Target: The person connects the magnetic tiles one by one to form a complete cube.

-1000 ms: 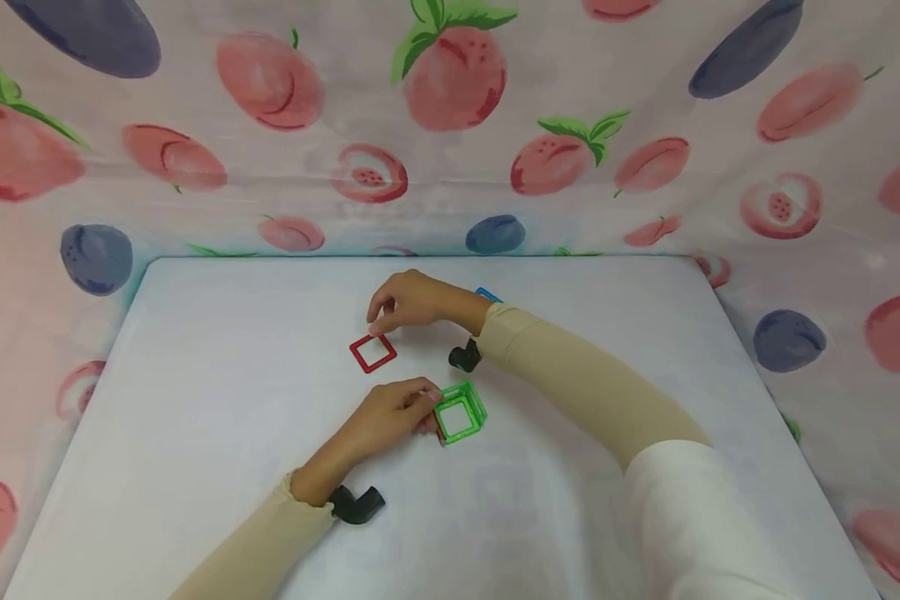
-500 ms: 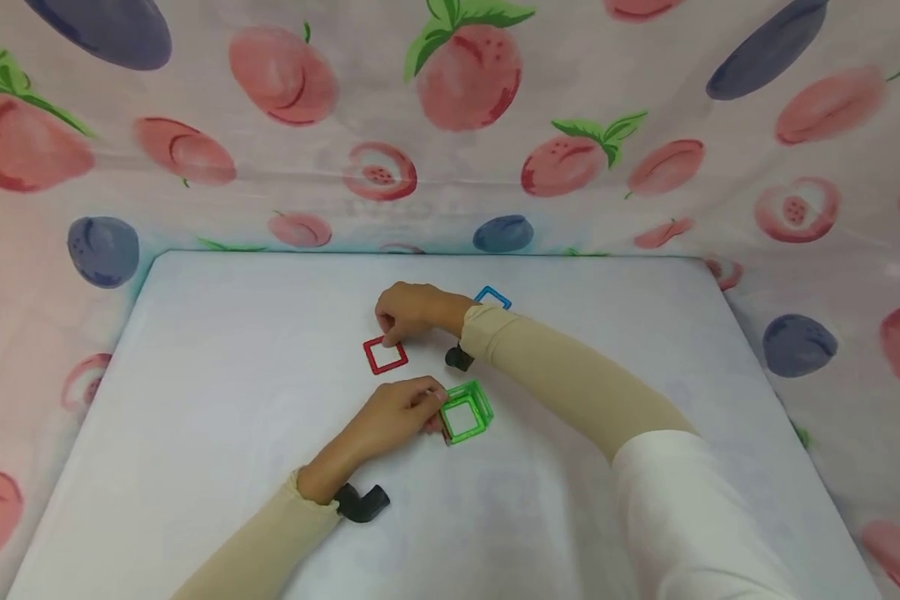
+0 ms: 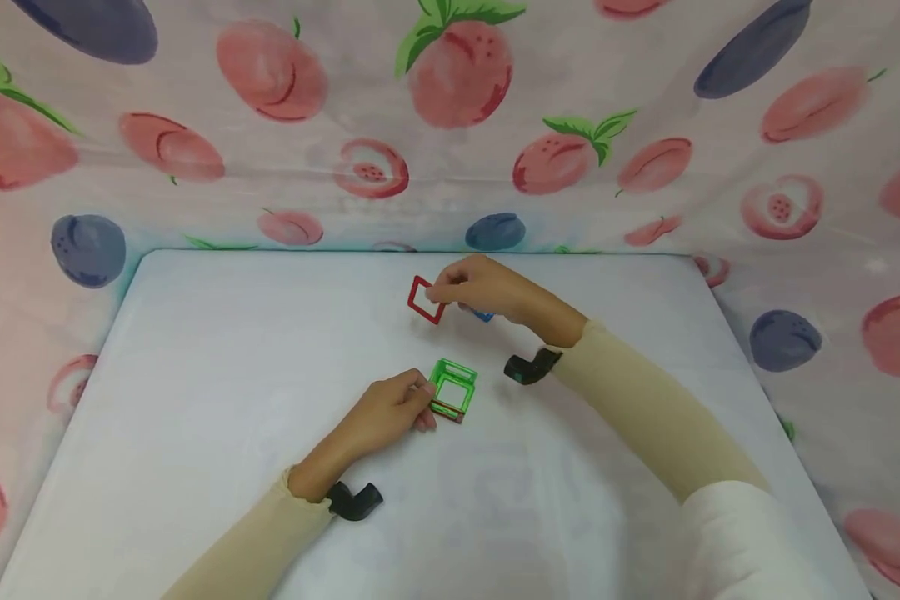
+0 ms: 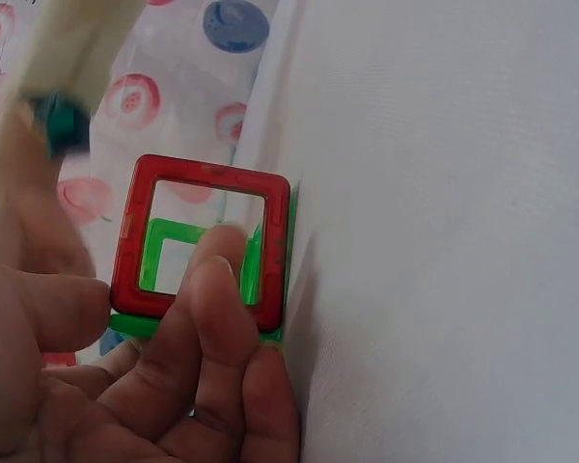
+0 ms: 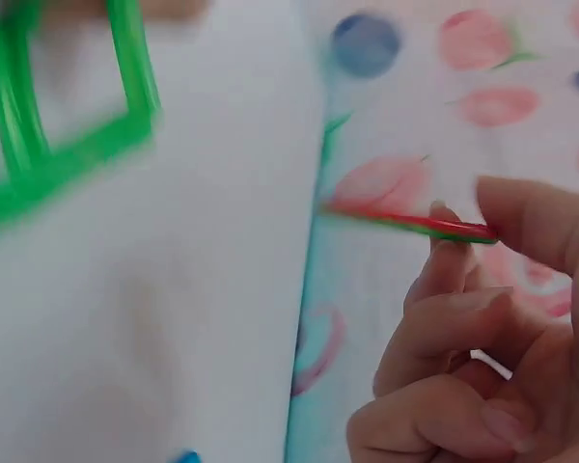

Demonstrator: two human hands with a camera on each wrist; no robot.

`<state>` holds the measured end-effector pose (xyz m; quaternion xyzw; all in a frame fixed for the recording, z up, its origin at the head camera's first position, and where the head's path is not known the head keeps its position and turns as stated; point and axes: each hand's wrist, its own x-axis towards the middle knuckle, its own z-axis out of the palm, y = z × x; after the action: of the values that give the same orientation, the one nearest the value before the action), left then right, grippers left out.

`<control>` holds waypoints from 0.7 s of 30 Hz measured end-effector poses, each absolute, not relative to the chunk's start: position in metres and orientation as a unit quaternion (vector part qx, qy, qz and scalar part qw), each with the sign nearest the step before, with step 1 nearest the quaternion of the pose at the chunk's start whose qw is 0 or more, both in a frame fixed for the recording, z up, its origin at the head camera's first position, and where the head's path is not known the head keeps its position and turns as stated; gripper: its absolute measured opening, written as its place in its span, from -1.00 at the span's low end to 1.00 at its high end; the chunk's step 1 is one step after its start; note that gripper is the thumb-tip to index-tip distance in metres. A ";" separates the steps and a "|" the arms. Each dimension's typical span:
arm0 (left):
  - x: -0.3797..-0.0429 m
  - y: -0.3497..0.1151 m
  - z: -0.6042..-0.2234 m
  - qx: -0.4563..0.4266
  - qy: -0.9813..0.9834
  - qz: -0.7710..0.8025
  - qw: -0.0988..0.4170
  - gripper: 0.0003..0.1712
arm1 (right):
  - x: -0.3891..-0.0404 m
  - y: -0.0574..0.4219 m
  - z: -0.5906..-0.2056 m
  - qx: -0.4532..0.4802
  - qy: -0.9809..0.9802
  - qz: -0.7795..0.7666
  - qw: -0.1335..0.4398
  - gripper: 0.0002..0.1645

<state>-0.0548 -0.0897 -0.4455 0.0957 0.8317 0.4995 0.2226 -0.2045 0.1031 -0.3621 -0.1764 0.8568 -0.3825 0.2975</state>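
My right hand pinches a red square magnetic tile by one edge, raised over the far part of the table. In the right wrist view that tile appears edge-on between thumb and fingers, with a green line under the red. Nearer the front, my left hand holds a small box of green magnetic tiles by its left side. The left wrist view shows another red square tile forming one wall of this box, with thumb and fingertips against it. Part of the box is hidden by the fingers.
A blue square tile lies on the white table, mostly covered by my right hand. Black wrist mounts sit under both wrists. A fruit-print cloth hangs behind the table's far edge and along its sides.
My right hand has picked the loose red tile off the table and carried it back and to the right. The green box has turned in my left hand, its red wall now facing the front.
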 end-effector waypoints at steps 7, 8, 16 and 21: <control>-0.055 -0.095 -0.446 0.101 0.826 0.501 0.239 -0.73 | -0.149 0.159 -0.362 -0.103 0.775 -0.518 0.348 -0.64; -0.055 -0.096 -0.445 0.104 0.825 0.501 0.242 -0.73 | -0.142 0.167 -0.367 -0.095 0.766 -0.529 0.351 -0.65; -0.057 -0.099 -0.446 0.125 0.811 0.508 0.261 -0.73 | -0.113 0.195 -0.416 -0.033 0.724 -0.575 0.379 -0.73; -0.059 -0.099 -0.449 0.129 0.795 0.527 0.273 -0.71 | -0.108 0.187 -0.433 -0.055 0.733 -0.560 0.382 -0.68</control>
<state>-0.0589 -0.0994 -0.4486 0.1288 0.7947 0.5267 0.2729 -0.1079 0.1875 -0.4330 -0.0551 0.7330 -0.5602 0.3819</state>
